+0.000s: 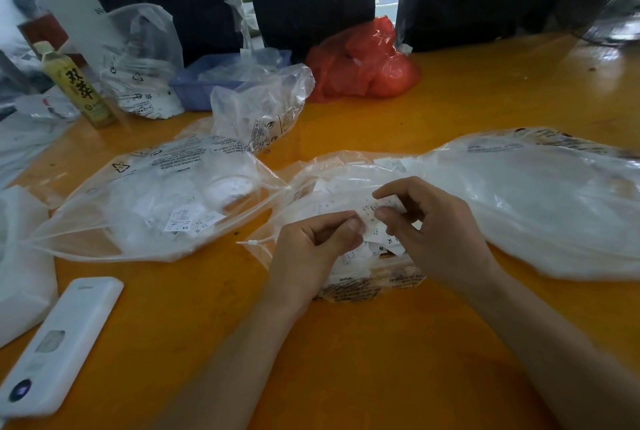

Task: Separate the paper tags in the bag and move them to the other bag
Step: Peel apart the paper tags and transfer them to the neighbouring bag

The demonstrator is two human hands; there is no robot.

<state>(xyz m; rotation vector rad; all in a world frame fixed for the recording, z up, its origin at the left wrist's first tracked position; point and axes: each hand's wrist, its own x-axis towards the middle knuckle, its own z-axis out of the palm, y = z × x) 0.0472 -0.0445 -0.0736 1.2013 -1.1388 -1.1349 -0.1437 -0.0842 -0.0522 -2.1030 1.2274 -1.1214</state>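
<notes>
A paper tag (372, 213) is pinched between left hand (311, 249) and right hand (436, 225), both grips tight, over the bag (322, 187) on the counter (381, 360).

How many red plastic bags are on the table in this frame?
1. The red plastic bag sits at the far edge of the orange table, right of the blue tray. The other bags in view are clear; more could be hidden behind them.
</notes>
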